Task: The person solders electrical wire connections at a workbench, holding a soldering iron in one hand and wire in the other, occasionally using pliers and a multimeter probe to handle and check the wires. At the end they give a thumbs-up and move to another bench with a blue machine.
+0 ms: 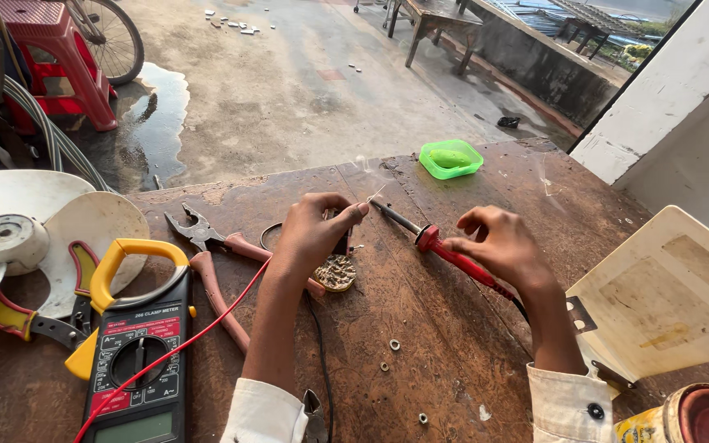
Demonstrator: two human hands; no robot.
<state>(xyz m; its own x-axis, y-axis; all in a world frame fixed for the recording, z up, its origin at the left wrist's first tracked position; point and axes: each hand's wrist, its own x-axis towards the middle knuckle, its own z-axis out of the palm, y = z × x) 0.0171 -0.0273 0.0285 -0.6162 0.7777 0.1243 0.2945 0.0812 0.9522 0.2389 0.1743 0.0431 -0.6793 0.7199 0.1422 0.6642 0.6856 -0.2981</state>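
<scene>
At the centre of the frame our right hand [498, 246] was closed around the red handle of a soldering iron [441, 246], its dark tip angled up-left to meet a thin strand of solder wire [375, 194] pinched between the fingers of our left hand [313, 234], which also covered a small dark part we could not make out. Just below that hand lay a round tin of brownish flux [336, 272], with pink-handled pliers [215, 271] to its left. A yellow-and-black clamp meter [137, 353] sat lower left on the wooden table [453, 344], a white fan blade [51, 221] at the left edge, and a green plastic dish [450, 158] above centre.
</scene>
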